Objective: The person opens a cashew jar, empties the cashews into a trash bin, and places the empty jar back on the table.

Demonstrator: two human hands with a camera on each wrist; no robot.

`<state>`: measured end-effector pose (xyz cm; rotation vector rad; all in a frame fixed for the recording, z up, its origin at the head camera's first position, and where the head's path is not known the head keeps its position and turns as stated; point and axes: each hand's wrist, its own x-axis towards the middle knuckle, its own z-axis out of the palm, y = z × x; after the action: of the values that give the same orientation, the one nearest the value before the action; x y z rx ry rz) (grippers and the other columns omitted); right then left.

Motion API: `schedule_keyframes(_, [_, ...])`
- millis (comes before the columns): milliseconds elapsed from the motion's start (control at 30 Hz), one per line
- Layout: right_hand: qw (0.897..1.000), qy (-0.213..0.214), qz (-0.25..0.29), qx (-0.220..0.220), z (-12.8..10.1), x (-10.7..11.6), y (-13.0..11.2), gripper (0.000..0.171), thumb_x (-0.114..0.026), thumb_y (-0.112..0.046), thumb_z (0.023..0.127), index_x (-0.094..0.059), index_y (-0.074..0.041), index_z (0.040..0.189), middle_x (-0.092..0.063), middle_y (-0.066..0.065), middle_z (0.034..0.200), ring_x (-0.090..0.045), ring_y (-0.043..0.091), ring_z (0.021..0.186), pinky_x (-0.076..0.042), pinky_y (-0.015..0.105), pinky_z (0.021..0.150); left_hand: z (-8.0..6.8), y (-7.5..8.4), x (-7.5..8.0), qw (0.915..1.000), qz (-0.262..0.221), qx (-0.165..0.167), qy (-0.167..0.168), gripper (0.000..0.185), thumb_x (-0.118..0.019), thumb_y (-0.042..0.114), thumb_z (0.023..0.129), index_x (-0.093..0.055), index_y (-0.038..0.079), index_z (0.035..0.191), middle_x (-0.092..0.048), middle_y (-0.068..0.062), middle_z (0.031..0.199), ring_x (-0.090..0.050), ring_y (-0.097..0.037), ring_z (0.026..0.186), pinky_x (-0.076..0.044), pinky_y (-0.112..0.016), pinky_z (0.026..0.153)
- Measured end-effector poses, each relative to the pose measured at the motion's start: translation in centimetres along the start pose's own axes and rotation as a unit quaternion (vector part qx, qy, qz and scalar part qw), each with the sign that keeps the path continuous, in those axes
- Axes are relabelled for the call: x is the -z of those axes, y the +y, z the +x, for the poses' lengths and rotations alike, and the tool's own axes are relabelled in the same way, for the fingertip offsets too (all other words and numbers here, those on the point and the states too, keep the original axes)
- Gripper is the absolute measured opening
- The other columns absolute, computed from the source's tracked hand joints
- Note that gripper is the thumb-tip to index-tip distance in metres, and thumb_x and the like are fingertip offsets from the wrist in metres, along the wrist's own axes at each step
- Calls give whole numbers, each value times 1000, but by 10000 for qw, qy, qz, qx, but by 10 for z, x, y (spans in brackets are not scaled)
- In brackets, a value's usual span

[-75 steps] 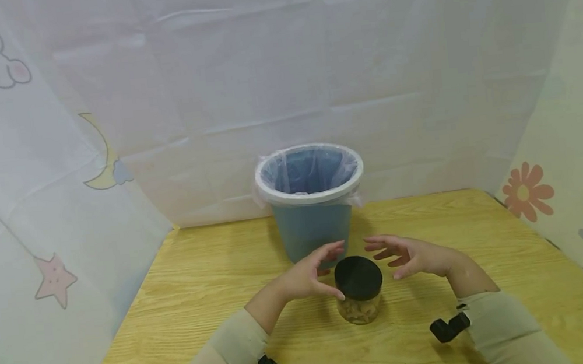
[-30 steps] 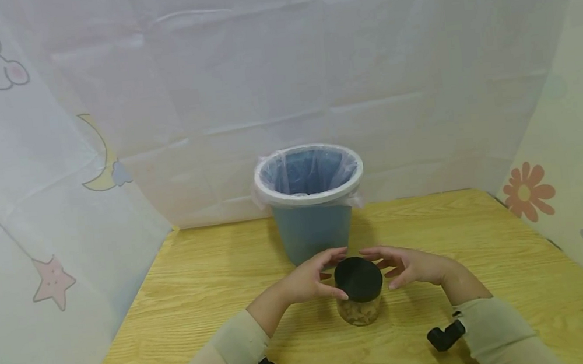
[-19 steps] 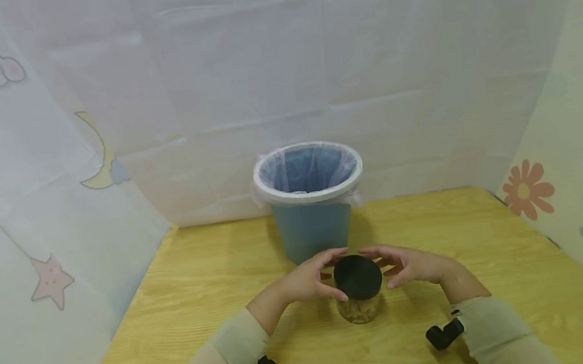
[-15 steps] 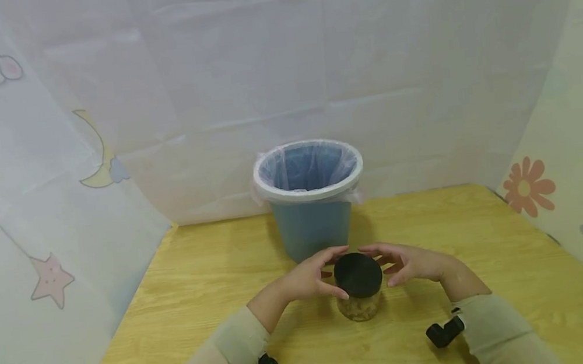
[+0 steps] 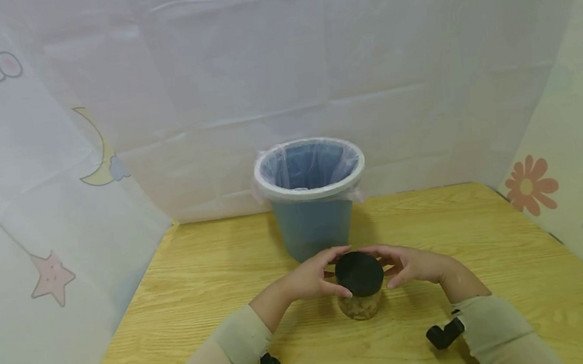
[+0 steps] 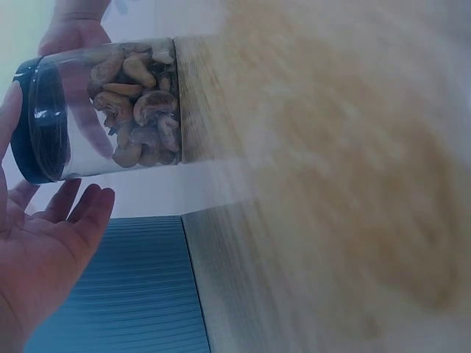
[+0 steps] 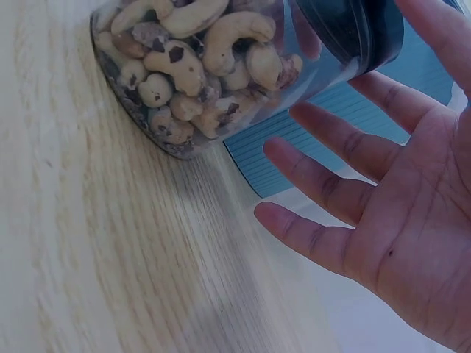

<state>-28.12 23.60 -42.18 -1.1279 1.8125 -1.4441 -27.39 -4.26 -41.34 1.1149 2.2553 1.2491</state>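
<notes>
Wooden table [image 5: 217,283] | jar [image 5: 360,292] (wrist views reveal cashews) | left hand [image 5: 308,277], right hand [image 5: 410,264]: grips apart, flanking lid.

The head camera looks forward and down across the wooden table [image 5: 217,283], with the blue bin [image 5: 312,203] at 12 o'clock. Each wrist camera sits low and very near, tilted sideways. All three views share the nut jar [image 5: 360,289] [image 6: 110,110] [image 7: 213,66]; both wrist views also catch the bin's ribbed wall.
</notes>
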Motion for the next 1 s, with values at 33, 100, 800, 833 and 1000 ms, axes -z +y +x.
schedule_keyframes(33, [10000,-6,27,1,0,0,0,71,-58,4,85,-20,-2,144,-31,23,138,-44,28,118,-41,44,93,0,0,0,10000,4,-2,2,86,-76,25,74,-26,15,144,-35,3,140,-38,-12,124,-42,-23,92])
schedule_keyframes(100, [10000,-2,33,1,0,-1,0,71,-59,3,85,-19,-1,144,-31,21,139,-45,29,118,-41,44,93,1,0,-1,10000,15,3,14,86,-77,25,74,-27,16,144,-35,3,140,-39,-12,123,-42,-23,91])
schedule_keyframes(800, [9995,201,221,-68,6,-8,6,75,-64,3,82,-20,-1,143,-32,23,139,-43,18,122,-40,47,94,2,-1,0,9986,-371,298,211,72,-80,21,70,-39,16,130,-47,3,124,-47,-10,113,-45,-19,85])
schedule_keyframes(833, [9995,238,191,-108,6,-8,7,76,-65,2,82,-20,-2,144,-32,22,139,-43,17,122,-39,47,95,2,0,0,9985,-377,319,216,72,-80,21,70,-39,16,130,-47,3,124,-48,-11,113,-45,-19,85])
schedule_keyframes(1000, [9994,294,122,-104,6,-9,10,77,-66,2,81,-21,-2,143,-34,22,139,-44,17,121,-41,40,94,3,1,-1,9978,-454,457,131,72,-80,21,70,-40,15,130,-47,3,125,-47,-12,115,-45,-19,86])
